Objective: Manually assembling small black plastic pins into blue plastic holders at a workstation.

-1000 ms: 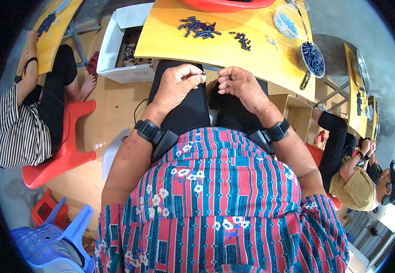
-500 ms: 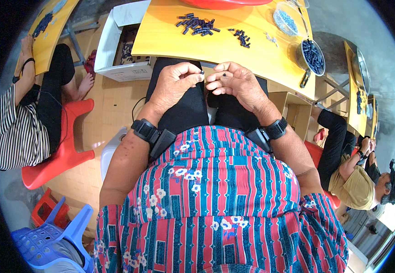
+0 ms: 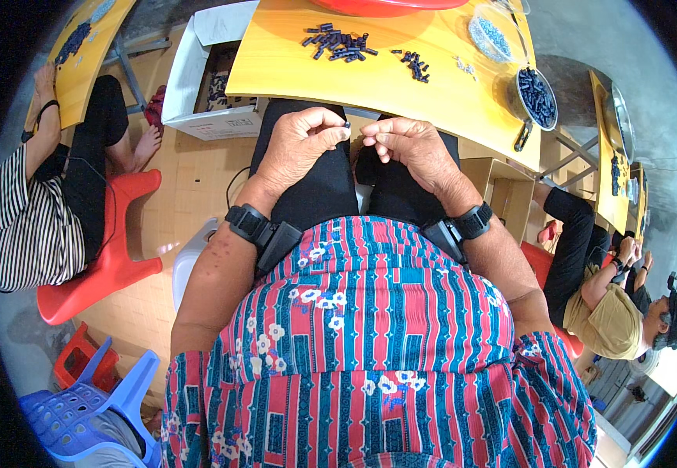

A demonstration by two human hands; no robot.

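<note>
Dark piece (image 3: 347,124), tiny, is pinched in our left grip (image 3: 305,143) near the table (image 3: 284,70). Our right grip (image 3: 414,150) has narrowed, contents hidden.

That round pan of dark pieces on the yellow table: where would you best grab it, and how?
Probably by its black handle, coming from the person's side with the right hand: the handle sticks out from the pan toward the near edge of the yellow table, clear of the dark pieces.

Red stool (image 3: 120,269), blue chair (image 3: 64,421) (perforated)
</note>
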